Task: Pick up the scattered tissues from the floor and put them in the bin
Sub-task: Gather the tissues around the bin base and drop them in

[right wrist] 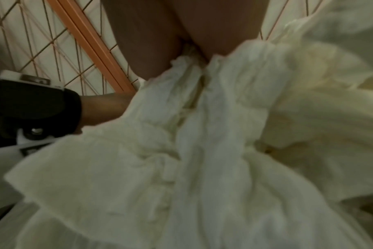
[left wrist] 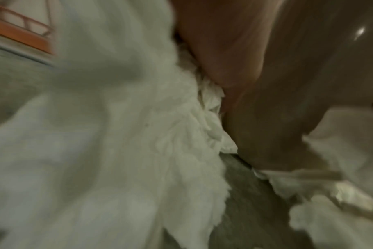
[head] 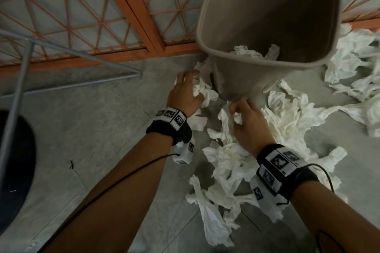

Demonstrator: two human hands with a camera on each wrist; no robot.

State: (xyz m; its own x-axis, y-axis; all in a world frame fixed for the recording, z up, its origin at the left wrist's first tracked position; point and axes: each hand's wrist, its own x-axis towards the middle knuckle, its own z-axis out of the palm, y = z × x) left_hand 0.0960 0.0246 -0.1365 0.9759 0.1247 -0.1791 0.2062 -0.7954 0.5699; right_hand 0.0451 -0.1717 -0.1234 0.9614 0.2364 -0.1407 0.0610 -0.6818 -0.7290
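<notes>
A grey-brown bin (head: 242, 80) stands on the floor ahead, with a few white tissues (head: 255, 52) inside. My left hand (head: 186, 90) grips a crumpled white tissue (head: 202, 91) just left of the bin's base. My right hand (head: 244, 116) pinches another tissue (head: 238, 118) right below the bin. The left wrist view shows my fingers (left wrist: 230, 55) closed on white paper (left wrist: 138, 134). In the right wrist view a bunched tissue (right wrist: 202, 134) hangs from my fingers (right wrist: 207, 28). Several more tissues (head: 287, 115) lie scattered around the bin.
An orange lattice gate (head: 127, 6) runs along the floor's far edge behind the bin. A grey metal frame (head: 67, 55) crosses the left side, above a dark round object (head: 14, 168). More tissues (head: 357, 68) pile up at the right. Bare grey floor (head: 92, 119) lies to the left.
</notes>
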